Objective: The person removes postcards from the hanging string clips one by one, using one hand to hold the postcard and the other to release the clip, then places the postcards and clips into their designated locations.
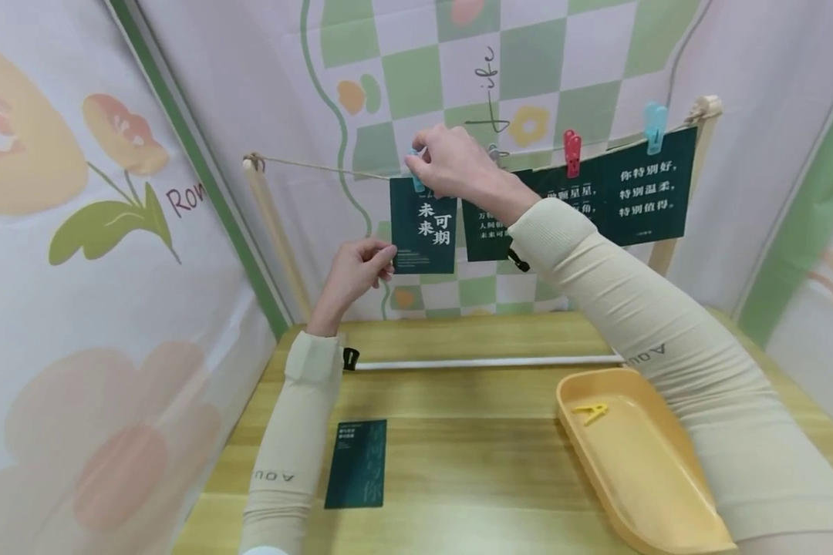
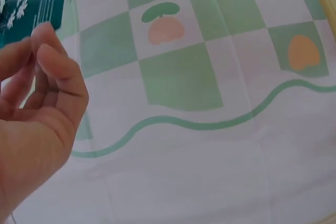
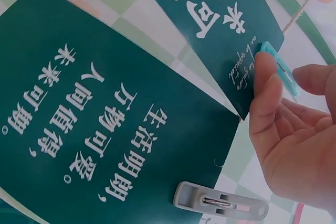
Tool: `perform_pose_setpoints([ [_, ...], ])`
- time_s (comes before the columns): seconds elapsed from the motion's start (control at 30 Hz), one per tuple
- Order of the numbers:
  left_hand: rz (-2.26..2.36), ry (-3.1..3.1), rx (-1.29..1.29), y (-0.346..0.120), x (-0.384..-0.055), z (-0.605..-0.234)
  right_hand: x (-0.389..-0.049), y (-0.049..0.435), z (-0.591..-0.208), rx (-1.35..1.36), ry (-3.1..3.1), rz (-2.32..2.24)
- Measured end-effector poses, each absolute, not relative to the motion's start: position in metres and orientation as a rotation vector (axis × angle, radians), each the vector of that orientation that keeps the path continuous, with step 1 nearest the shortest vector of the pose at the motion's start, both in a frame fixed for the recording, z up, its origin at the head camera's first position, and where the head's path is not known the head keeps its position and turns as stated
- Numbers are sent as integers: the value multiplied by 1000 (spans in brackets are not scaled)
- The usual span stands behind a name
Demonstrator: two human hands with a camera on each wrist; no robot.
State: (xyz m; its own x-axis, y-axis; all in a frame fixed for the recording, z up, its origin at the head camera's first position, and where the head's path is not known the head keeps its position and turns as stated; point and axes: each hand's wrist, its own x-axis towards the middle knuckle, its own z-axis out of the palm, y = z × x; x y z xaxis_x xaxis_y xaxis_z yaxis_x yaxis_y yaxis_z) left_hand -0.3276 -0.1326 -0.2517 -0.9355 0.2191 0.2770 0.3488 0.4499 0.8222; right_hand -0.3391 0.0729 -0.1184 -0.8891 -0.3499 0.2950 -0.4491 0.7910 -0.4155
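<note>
A dark green card with white characters (image 1: 423, 250) hangs at the left part of the string. At its top edge my right hand (image 1: 458, 160) pinches a light blue clothespin (image 3: 286, 72) between thumb and forefinger. My left hand (image 1: 358, 270) pinches the same card by its lower left edge; the left wrist view shows only that card's corner beyond the fingertips. Just right of it, a second green card (image 3: 105, 103) hangs under a grey clothespin (image 3: 220, 201), partly behind my right wrist in the head view.
The string (image 1: 319, 165) runs between two wooden posts. Farther right, a red clothespin (image 1: 572, 154) and another blue clothespin (image 1: 655, 129) hold cards. On the table lie a green card (image 1: 356, 465), a white rod (image 1: 486, 361) and an orange tray (image 1: 639, 447) holding a yellow clothespin (image 1: 592, 413).
</note>
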Motion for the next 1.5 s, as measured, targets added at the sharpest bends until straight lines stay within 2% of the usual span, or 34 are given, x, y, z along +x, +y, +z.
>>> perform_pose_setpoints([
  [0.47, -1439, -2664, -694, -132, -326, -249, -346, 84, -114, 697, -2802, 825],
  [1.03, -1419, -2700, -718, -134, -321, -244, -347, 76, -108, 760, -2776, 1248],
  [1.5, -1377, -2724, -757, -136, -317, -240, -353, 80, -113, 801, -2601, 1372],
])
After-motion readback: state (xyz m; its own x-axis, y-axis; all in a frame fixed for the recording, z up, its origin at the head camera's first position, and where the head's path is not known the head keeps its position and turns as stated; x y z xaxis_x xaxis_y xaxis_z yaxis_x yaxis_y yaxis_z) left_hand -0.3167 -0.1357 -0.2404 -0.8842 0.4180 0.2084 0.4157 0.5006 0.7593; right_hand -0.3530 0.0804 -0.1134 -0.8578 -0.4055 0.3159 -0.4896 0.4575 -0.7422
